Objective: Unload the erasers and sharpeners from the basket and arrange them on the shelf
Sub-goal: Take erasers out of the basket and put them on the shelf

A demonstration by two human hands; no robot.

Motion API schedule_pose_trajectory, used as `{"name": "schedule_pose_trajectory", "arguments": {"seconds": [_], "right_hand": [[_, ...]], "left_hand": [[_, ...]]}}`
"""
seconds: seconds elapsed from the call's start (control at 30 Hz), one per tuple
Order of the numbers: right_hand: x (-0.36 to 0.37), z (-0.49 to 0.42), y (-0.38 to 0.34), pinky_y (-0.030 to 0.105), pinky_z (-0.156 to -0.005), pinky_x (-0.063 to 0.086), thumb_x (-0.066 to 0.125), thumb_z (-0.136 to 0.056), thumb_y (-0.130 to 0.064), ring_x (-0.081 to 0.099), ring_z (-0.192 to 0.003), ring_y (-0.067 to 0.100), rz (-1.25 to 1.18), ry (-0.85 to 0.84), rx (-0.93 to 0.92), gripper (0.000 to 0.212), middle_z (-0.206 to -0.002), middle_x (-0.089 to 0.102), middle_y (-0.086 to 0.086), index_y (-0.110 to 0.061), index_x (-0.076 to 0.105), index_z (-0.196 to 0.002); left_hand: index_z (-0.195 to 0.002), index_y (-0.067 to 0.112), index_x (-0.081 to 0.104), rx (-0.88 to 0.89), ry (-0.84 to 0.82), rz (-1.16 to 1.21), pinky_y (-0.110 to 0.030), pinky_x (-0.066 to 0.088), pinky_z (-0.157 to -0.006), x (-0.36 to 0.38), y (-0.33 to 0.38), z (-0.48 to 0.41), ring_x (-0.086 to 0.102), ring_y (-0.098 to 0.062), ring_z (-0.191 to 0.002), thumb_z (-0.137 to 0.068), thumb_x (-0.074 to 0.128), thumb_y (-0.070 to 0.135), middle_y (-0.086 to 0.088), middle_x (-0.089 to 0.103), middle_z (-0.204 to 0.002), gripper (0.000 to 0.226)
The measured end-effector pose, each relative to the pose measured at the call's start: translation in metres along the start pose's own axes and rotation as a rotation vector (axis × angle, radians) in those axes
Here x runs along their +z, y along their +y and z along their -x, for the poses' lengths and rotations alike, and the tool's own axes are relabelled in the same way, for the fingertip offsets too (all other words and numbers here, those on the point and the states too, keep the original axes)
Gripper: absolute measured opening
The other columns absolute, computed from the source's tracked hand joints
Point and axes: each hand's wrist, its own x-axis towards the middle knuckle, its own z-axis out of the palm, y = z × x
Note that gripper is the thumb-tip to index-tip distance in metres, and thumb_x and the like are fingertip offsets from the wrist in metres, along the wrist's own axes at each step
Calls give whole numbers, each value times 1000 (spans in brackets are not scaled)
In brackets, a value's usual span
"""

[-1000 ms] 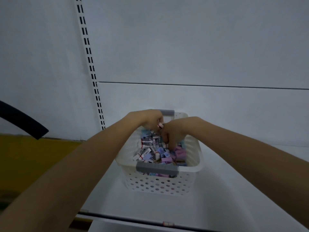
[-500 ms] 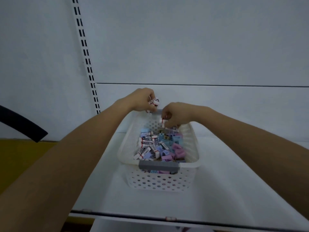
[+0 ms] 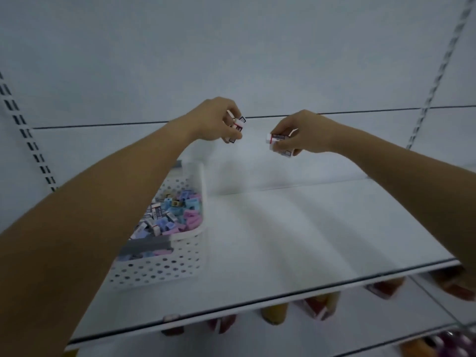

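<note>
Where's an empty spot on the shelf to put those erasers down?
The shelf is bare everywhere right of the basket, from its front edge to the back wall, including under the left hand and right hand. It's crowded only inside the basket, heaped with erasers and sharpeners.

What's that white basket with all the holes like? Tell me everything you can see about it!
The basket looks like white plastic, with rows of round holes in its walls and a smooth rim. A grey handle sits on the near end, and another shows at the far end. It stands upright on the left part of the white shelf, heaped with erasers and sharpeners in white, blue, pink and purple. The left forearm crosses in front and hides its left side.
</note>
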Motion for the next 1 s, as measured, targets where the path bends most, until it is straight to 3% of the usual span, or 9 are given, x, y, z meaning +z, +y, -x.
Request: {"name": "schedule_pose_trajectory", "arguments": {"seconds": [0.07, 0.23, 0.4, 0.5, 0.67, 0.83, 1.0], "right_hand": [[-21, 19, 28, 22, -62, 54, 67, -82, -16, 61, -65, 17, 34, 8, 29, 5, -77, 63, -8, -19, 65, -86], [-72, 61, 92, 28, -65, 50, 68, -81, -19, 61, -65, 21, 124, 30, 52, 7, -75, 63, -9, -19, 65, -87], [-103, 86, 144, 24, -55, 44, 68, -81, -20, 59, -68, 22, 244, -51, 32, 13, -73, 61, -8, -17, 67, -94], [-109, 87, 167, 27, -61, 47, 68, -81, -20, 59, -68, 22, 241, -77, 23, 17, -79, 64, -2, -14, 67, -96], [-98, 78, 196, 16, -54, 40, 66, -83, -18, 54, -79, 18, 263, -118, -6, 22, -94, 61, 2, -12, 65, -104], [-77, 64, 225, 30, -77, 44, 61, -83, -15, 50, -85, 17, 283, -94, 13, 23, -105, 62, 7, -11, 63, -106], [-50, 49, 252, 28, -73, 40, 58, -83, -12, 49, -88, 18, 280, -56, 61, 24, -108, 61, 9, -10, 61, -106]], "left_hand": [[-100, 16, 54, 50, -40, -26, -20, 50, -69, 21, 29, -14, 62, -17, -70, -78, 72, 12, -8, 66, -104, 29], [-111, 14, 55, 92, -78, -99, -16, 41, -59, 70, 105, -47, 54, -2, -64, -80, 69, 13, -2, 60, -102, 34], [-111, 15, 54, 86, -175, -202, -19, 43, -59, 119, 163, -75, 59, -15, -74, -81, 68, 14, 0, 61, -102, 33], [-112, 16, 54, 71, -181, -225, -24, 46, -65, 147, 182, -88, 57, -16, -79, -82, 66, 13, 0, 60, -105, 33], [-115, 21, 51, -9, -232, -423, -32, 40, -79, 180, 177, -106, 49, -18, -95, -84, 63, 17, 2, 58, -116, 33], [-117, 21, 51, -64, -216, -402, -33, 40, -83, 199, 151, -121, 50, -20, -106, -85, 63, 20, 0, 57, -120, 34], [-121, 17, 52, -42, -192, -321, -32, 39, -84, 233, 135, -142, 50, -21, -110, -86, 62, 23, -2, 54, -123, 36]]}}
